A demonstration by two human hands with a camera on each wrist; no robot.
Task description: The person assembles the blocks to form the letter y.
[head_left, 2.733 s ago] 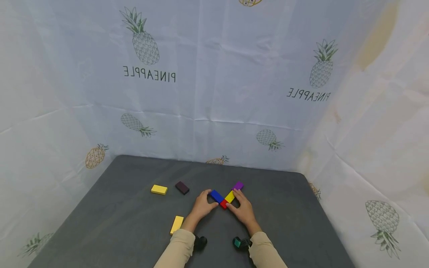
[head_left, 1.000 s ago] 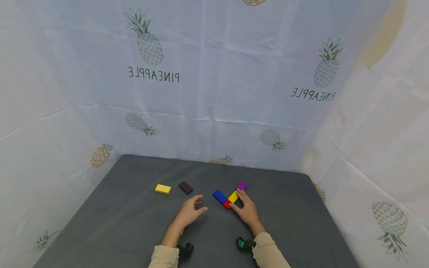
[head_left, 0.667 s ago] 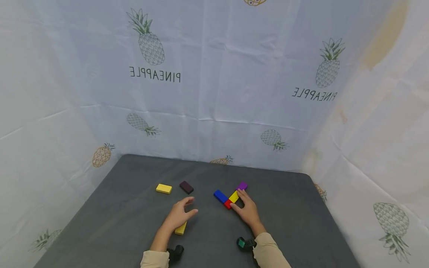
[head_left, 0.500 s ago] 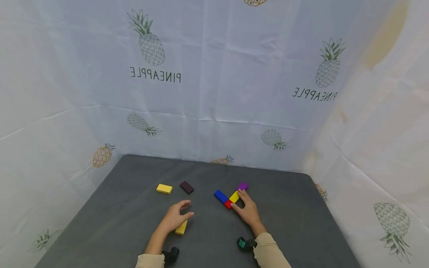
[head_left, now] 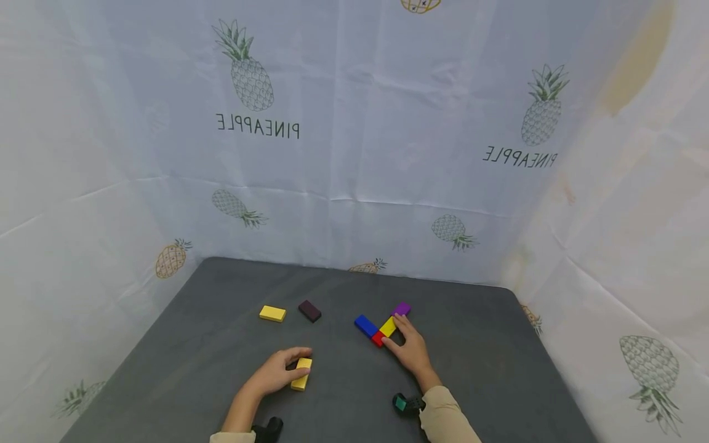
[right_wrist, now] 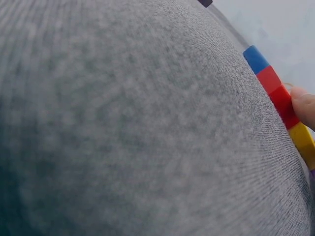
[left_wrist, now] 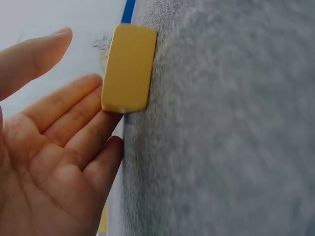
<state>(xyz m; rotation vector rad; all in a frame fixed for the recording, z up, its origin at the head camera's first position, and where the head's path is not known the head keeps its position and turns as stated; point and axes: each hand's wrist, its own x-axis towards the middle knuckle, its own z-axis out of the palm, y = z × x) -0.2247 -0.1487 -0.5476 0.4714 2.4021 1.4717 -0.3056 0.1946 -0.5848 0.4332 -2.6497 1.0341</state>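
Gripping gold block (head_left: 301, 379), lower centre of frame: best squarely across long sides. Left hand (head_left: 277, 371) spread, thumb clear. Right hand (head_left: 411, 349) touches red block (right_wrist: 281, 102); can't tell if pinching.

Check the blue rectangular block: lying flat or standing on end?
Lying flat: in the head view, the blue rectangular block shows its long, broad face upward on the dark grey table.

Left hand (head_left: 277, 370) at a yellow block (head_left: 300, 383), right hand (head_left: 412, 352) against a red block (head_left: 378, 339)
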